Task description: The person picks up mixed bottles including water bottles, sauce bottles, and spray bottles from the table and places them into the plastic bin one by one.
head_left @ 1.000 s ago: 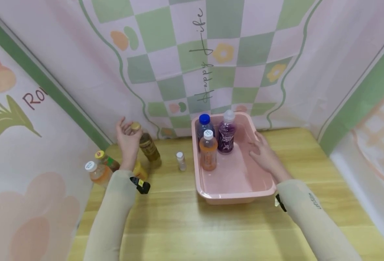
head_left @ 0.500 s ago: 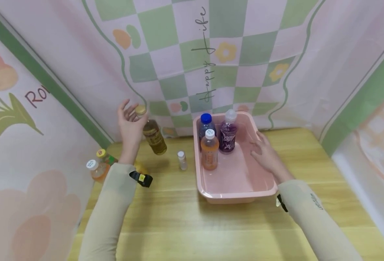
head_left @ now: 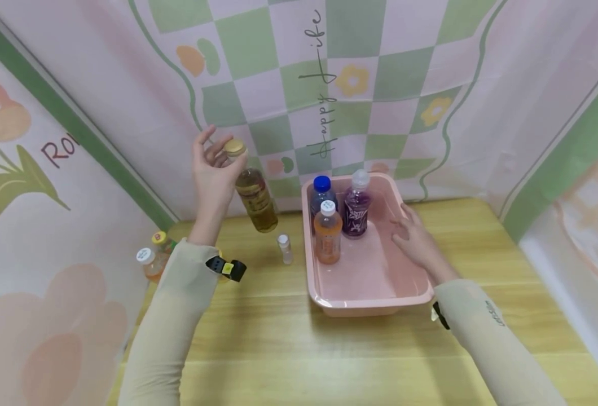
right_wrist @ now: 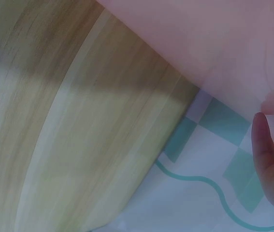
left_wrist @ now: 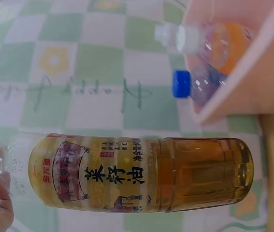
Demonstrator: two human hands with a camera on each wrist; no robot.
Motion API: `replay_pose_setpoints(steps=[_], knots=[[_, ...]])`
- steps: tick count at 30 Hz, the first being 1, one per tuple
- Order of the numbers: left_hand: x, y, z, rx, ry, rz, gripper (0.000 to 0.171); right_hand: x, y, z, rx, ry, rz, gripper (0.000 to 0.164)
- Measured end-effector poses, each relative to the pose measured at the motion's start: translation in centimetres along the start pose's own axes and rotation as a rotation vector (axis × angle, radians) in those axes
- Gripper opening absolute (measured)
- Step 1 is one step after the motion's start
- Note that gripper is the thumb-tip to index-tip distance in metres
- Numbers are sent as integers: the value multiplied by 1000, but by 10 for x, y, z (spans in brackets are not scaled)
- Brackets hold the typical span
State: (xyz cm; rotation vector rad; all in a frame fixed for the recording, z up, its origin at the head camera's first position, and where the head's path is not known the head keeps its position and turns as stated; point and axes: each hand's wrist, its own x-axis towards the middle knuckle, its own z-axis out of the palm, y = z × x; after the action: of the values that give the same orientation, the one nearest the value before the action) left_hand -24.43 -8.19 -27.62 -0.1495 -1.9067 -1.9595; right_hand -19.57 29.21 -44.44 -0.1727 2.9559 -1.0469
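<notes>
In the head view, my left hand (head_left: 218,169) grips a bottle of golden cooking oil (head_left: 258,206) by its neck, just below the yellow cap. The bottle is tilted and raised above the table. Across the left wrist view the same bottle shows its printed label, fingertips at its neck. My right hand (head_left: 413,242) is at the right rim of a pink plastic basin (head_left: 370,301), its fingers loosely bent. Inside the basin stand a blue-capped bottle (head_left: 323,197), a white-capped orange drink bottle (head_left: 328,239) and a purple drink bottle (head_left: 356,211).
A small white-capped bottle (head_left: 285,249) stands on the wooden table (head_left: 258,344), left of the basin. At the far left are another orange drink bottle (head_left: 150,264) and a yellow-capped bottle (head_left: 163,242), partly behind the left sleeve. A patterned curtain (head_left: 299,90) hangs behind.
My left hand has lifted the oil bottle off the table and carried it up and right, towards the basin. The right hand has stayed by the basin's rim.
</notes>
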Motion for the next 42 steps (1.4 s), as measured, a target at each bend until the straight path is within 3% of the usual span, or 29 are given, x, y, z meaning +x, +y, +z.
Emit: replay_pose_setpoints(steps=[5, 12, 17, 22, 29, 42], knots=[[-2, 16, 14, -41, -52, 48, 68, 0, 0, 0, 0, 5, -4, 44], [-11, 40, 33, -14, -145, 40, 70, 0, 0, 0, 0, -2, 1, 44], [-17, 48, 46, -3, -212, 46, 70, -1, 1, 0, 5, -1, -4, 44], [-21, 47, 55, -47, -293, 70, 69, 0, 1, 1, 14, 16, -23, 43], [-28, 50, 70, -104, -374, 43, 70, 0, 1, -1, 19, 22, -27, 42], [-51, 34, 94, -64, -495, 17, 75, -2, -4, -2, 26, 15, -19, 42]])
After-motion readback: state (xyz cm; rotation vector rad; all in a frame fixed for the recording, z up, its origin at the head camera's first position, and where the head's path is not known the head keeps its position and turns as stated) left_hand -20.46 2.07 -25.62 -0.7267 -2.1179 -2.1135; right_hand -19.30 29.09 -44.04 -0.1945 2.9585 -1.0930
